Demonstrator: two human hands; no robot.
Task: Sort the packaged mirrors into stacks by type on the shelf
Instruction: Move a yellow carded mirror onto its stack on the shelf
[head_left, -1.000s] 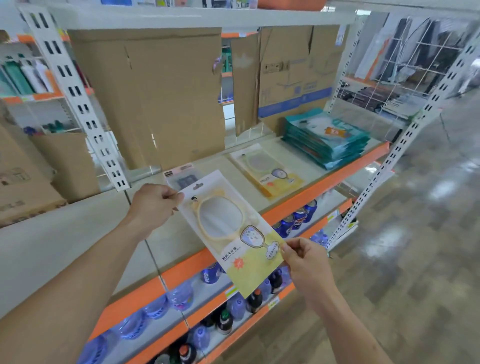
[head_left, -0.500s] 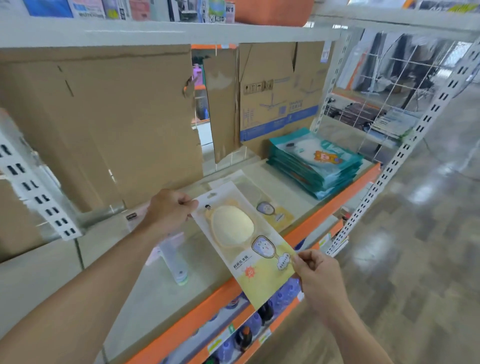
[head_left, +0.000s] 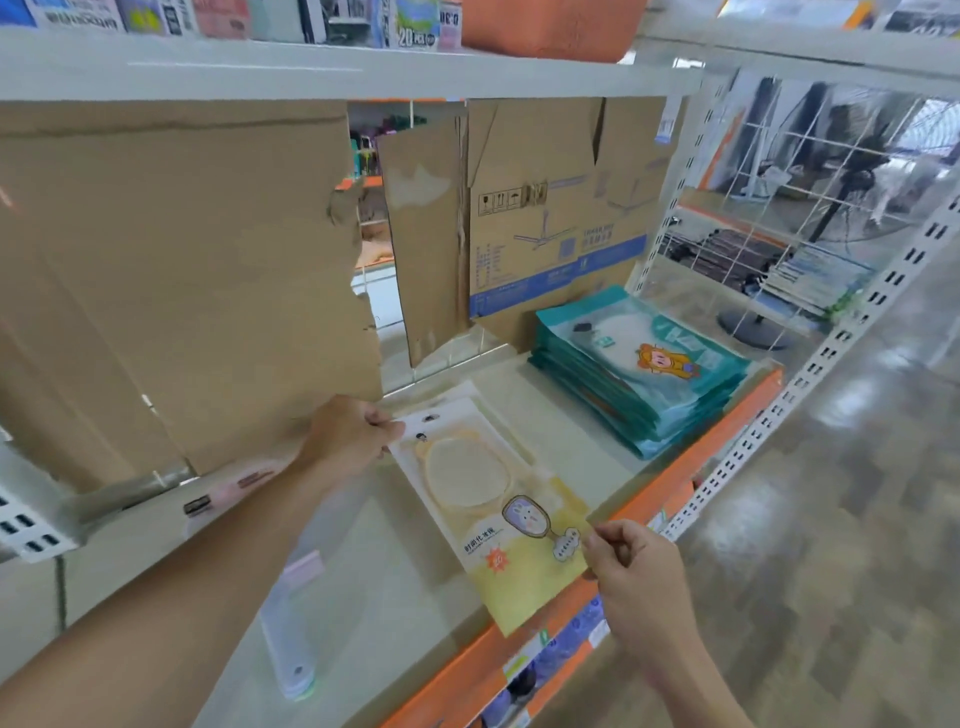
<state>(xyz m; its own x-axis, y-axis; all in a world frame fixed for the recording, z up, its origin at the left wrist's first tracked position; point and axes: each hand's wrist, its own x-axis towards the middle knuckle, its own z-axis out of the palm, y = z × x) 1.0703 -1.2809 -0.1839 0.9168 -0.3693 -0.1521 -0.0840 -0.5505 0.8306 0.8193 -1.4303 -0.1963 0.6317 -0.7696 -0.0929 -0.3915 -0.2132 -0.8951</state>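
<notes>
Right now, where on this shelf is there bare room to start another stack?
Bare shelf lies between the yellow mirror pack and the teal stack. More lies left of the pack, around the flat white package. The right end is crowded by the teal stack; cardboard blocks the back.

Flattened cardboard boxes (head_left: 176, 280) line the back; bottles (head_left: 566, 639) sit below.
</notes>
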